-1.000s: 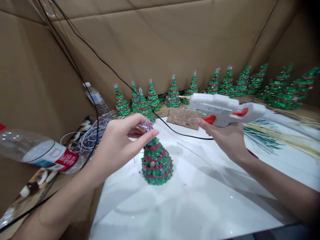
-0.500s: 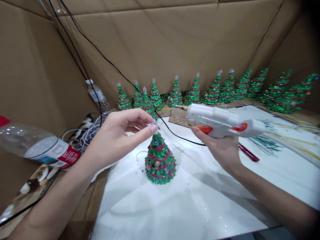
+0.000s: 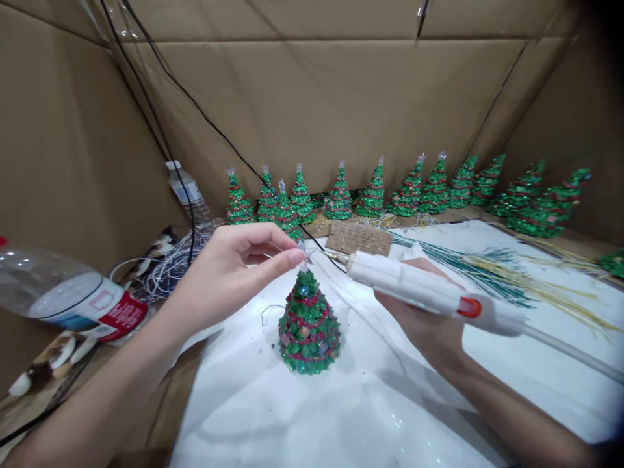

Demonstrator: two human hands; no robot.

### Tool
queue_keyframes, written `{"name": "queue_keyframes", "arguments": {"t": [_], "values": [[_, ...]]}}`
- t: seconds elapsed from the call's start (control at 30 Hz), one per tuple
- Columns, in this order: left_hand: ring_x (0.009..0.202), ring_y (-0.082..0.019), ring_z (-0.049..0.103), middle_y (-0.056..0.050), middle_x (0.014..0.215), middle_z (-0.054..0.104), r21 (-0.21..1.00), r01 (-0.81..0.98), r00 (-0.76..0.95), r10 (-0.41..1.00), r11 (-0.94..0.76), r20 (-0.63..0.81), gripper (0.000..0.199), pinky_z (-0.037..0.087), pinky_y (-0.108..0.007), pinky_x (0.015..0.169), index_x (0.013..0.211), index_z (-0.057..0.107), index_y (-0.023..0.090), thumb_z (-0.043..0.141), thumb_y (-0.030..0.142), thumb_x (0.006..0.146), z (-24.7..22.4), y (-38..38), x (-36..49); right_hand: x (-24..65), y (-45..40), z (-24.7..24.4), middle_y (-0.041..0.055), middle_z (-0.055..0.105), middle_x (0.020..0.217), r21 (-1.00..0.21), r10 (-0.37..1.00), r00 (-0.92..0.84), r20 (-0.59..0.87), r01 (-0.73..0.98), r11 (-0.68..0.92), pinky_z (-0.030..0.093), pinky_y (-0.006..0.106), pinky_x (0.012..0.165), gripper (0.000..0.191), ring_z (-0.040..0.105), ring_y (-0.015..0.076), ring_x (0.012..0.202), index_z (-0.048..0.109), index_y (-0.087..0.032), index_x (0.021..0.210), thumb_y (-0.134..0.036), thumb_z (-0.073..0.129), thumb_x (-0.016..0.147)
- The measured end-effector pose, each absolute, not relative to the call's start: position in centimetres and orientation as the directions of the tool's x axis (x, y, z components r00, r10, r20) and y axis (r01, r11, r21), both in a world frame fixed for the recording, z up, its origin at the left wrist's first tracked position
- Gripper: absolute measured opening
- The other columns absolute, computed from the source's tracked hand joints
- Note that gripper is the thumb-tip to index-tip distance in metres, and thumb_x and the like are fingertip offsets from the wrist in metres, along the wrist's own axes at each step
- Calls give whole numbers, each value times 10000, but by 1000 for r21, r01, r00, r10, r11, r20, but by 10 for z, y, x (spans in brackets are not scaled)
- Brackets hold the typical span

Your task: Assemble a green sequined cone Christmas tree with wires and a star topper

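A small green glitter Christmas tree [image 3: 309, 331] with red garland and tiny baubles stands upright on the white board [image 3: 273, 422] in front of me. My left hand [image 3: 244, 273] pinches a clear, pale star [image 3: 304, 252] between thumb and fingertips, right at the treetop; whether it touches the tip I cannot tell. My right hand [image 3: 424, 312] is wrapped around a white hot glue gun [image 3: 409, 281] with an orange switch. The gun's metal nozzle points left, close beside the star. Most of the right fingers are hidden behind the gun.
Several finished-looking trees [image 3: 341, 195] line the back cardboard wall. A cardboard scrap [image 3: 359, 238] and green and yellow wires [image 3: 487, 266] lie behind the gun. At left are a large bottle [image 3: 73, 292], a small bottle [image 3: 188, 188] and tangled white wire [image 3: 168, 266]. A black cable [image 3: 214, 123] hangs across.
The glue gun has turned and come down and left, bringing its nozzle beside the star. My left hand keeps its pinch at the treetop. The camera view has tilted up slightly.
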State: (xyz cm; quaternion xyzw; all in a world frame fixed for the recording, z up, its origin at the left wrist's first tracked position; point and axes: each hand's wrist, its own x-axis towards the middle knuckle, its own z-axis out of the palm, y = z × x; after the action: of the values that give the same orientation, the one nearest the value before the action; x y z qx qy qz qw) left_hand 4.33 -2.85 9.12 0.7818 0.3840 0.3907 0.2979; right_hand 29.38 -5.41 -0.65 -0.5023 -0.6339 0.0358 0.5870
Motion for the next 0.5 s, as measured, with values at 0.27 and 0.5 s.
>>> {"name": "queue_keyframes", "arguments": {"t": [0.27, 0.5], "values": [[717, -125, 627, -19, 805, 705, 740, 369, 399, 815, -563, 421, 168, 497, -183, 603, 805, 688, 180, 686, 342, 849, 86, -24, 43, 293, -64, -3, -23, 613, 606, -431, 593, 47, 804, 732, 527, 410, 228, 465, 78, 571, 124, 501, 597, -206, 799, -278, 609, 770], [707, -124, 633, -13, 778, 706, 723, 383, 390, 810, -575, 438, 184, 500, -184, 608, 777, 687, 169, 684, 339, 847, 89, -26, 45, 294, -61, -9, -35, 610, 625, -426, 609, 40, 792, 752, 504, 409, 236, 486, 129, 561, 117, 506, 604, -213, 854, -224, 630, 727]]}}
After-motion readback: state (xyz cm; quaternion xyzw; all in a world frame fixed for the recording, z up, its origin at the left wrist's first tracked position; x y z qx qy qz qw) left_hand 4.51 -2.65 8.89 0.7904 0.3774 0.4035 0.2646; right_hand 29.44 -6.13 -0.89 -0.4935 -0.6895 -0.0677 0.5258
